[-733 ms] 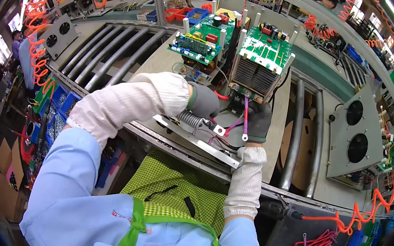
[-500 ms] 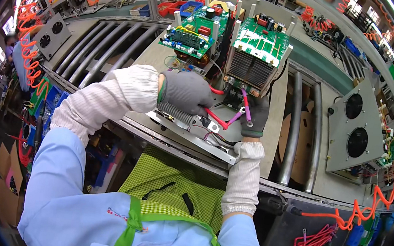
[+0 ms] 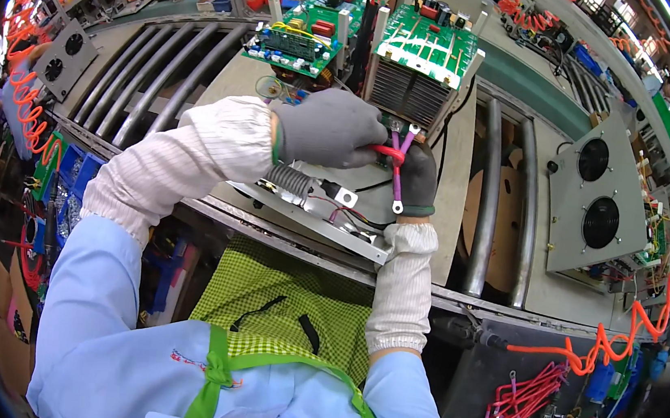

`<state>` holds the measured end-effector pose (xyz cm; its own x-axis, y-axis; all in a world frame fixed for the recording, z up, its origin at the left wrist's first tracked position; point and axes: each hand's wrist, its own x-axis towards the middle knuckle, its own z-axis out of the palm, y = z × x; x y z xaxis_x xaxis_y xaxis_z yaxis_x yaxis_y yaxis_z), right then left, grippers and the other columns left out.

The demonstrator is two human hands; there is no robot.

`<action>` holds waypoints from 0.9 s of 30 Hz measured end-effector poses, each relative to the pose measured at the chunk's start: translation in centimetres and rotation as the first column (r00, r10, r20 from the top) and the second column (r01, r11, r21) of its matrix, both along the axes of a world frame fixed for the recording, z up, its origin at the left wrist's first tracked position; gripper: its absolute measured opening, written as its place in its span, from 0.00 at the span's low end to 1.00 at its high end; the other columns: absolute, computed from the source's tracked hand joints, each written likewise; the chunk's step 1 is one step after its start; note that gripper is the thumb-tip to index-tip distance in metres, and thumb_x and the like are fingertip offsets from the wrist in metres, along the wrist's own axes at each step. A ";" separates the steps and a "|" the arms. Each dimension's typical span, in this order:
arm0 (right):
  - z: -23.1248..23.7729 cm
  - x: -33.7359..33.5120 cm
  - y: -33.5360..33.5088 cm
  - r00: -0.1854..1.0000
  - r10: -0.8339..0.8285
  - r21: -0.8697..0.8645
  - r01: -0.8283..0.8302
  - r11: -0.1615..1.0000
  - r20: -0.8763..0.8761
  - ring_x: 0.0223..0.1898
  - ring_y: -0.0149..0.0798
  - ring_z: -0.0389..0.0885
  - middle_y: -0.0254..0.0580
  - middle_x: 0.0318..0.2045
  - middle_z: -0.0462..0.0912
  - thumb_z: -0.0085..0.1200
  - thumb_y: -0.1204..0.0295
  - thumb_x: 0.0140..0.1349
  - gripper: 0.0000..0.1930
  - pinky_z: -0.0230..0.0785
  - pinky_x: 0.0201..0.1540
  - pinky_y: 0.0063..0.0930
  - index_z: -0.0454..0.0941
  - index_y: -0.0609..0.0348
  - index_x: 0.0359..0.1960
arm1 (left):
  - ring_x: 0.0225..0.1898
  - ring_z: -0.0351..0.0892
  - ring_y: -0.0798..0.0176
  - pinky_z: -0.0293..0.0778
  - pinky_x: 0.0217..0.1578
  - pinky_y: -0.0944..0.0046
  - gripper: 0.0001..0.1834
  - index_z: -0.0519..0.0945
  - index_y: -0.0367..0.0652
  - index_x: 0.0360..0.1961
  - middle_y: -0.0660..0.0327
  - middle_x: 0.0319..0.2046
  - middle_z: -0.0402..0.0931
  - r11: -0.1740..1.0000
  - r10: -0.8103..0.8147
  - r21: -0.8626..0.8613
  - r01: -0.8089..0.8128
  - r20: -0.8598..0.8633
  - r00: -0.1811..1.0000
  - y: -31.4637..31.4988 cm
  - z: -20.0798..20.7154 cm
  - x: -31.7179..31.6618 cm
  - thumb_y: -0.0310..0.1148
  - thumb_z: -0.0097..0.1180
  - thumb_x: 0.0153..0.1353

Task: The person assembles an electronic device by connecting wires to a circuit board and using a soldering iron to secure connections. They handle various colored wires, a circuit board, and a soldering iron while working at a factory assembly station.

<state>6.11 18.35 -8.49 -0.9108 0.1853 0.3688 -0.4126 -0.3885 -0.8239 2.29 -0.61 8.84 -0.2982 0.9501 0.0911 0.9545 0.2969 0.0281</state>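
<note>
Two gloved hands, two purple cable ends

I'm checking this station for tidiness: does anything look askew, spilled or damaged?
Nothing looks spilled or clearly damaged. The loose red leads at lower right lie in a crisscrossed heap, which looks untidy. The held lead at the left hand looks bent, perhaps just from handling.

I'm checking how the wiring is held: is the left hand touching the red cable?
Touching: the head view shows the red cable emerging from the left hand, no gap between.
</note>
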 end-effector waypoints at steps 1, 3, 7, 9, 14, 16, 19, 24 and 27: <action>0.4 0.2 -0.1 1.000 0.014 0.010 -0.014 1.000 0.001 0.45 0.33 0.77 0.43 0.47 0.77 0.48 0.67 0.63 0.21 0.70 0.47 0.24 0.68 0.66 0.55 | 0.29 0.77 0.48 0.72 0.29 0.51 0.14 0.80 0.44 0.31 0.54 0.24 0.73 0.999 0.020 -0.044 -0.022 -0.034 0.999 0.6 -0.4 0.0 0.44 0.57 0.55; 0.6 0.4 -0.8 0.997 0.068 -0.215 -0.061 0.975 0.027 0.46 0.35 0.78 0.43 0.48 0.77 0.51 0.68 0.61 0.23 0.71 0.48 0.27 0.67 0.66 0.56 | 0.30 0.79 0.48 0.73 0.29 0.51 0.13 0.80 0.45 0.33 0.54 0.26 0.75 0.998 0.026 -0.047 -0.029 -0.060 0.998 1.8 -0.7 0.6 0.44 0.57 0.55; 0.9 0.6 -0.5 0.981 0.192 -0.107 -0.188 0.976 0.032 0.51 0.38 0.75 0.43 0.50 0.76 0.51 0.66 0.63 0.22 0.68 0.53 0.30 0.66 0.64 0.56 | 0.29 0.80 0.50 0.75 0.28 0.52 0.10 0.81 0.47 0.33 0.55 0.28 0.77 0.996 -0.010 -0.084 0.002 -0.091 0.996 3.2 -0.9 0.8 0.41 0.56 0.56; 1.0 0.6 -0.6 0.988 0.143 -0.143 -0.133 0.981 0.063 0.51 0.39 0.75 0.43 0.50 0.76 0.51 0.64 0.63 0.22 0.67 0.53 0.32 0.68 0.64 0.55 | 0.29 0.80 0.51 0.76 0.28 0.52 0.09 0.81 0.48 0.33 0.56 0.28 0.77 0.995 -0.015 -0.103 0.003 -0.117 0.993 3.7 -1.4 0.7 0.39 0.55 0.56; -1.0 -0.5 0.5 0.967 0.256 -0.377 -0.238 0.895 -0.003 0.50 0.38 0.75 0.41 0.48 0.77 0.48 0.62 0.64 0.19 0.65 0.55 0.34 0.70 0.62 0.51 | 0.29 0.80 0.53 0.76 0.28 0.52 0.08 0.80 0.49 0.35 0.58 0.28 0.78 0.982 -0.060 -0.187 0.022 -0.201 0.978 4.5 -2.1 0.7 0.35 0.53 0.55; -1.4 -0.8 0.6 0.976 0.218 -0.348 -0.206 0.914 -0.006 0.50 0.38 0.75 0.41 0.47 0.78 0.47 0.62 0.65 0.18 0.64 0.56 0.35 0.71 0.61 0.51 | 0.29 0.80 0.53 0.76 0.28 0.52 0.08 0.79 0.49 0.35 0.58 0.28 0.77 0.980 -0.083 -0.192 0.048 -0.176 0.981 4.6 -2.3 0.3 0.36 0.54 0.55; -2.1 -0.8 0.9 0.998 0.054 -0.138 -0.048 0.989 0.037 0.50 0.38 0.75 0.41 0.47 0.78 0.44 0.62 0.66 0.17 0.63 0.57 0.35 0.72 0.59 0.50 | 0.31 0.80 0.53 0.76 0.28 0.53 0.08 0.79 0.48 0.34 0.58 0.28 0.77 0.978 -0.120 -0.187 0.089 -0.161 0.980 4.9 -2.5 -0.2 0.36 0.55 0.54; -1.8 -1.1 0.6 0.977 0.204 -0.500 -0.148 0.853 0.060 0.50 0.40 0.76 0.40 0.46 0.78 0.46 0.70 0.64 0.14 0.65 0.55 0.34 0.72 0.58 0.50 | 0.31 0.80 0.53 0.76 0.29 0.54 0.09 0.78 0.47 0.33 0.59 0.27 0.76 0.985 -0.155 -0.105 0.135 -0.213 0.965 4.9 -3.5 -1.0 0.38 0.57 0.53; -2.3 -1.0 1.1 0.899 -0.429 0.667 0.371 0.646 -0.086 0.49 0.41 0.77 0.42 0.46 0.78 0.49 0.79 0.61 0.15 0.68 0.53 0.33 0.71 0.61 0.50 | 0.29 0.80 0.49 0.76 0.27 0.50 0.06 0.77 0.46 0.31 0.57 0.25 0.77 0.972 -0.233 -0.052 0.227 -0.165 0.958 5.1 -3.9 -1.6 0.35 0.52 0.56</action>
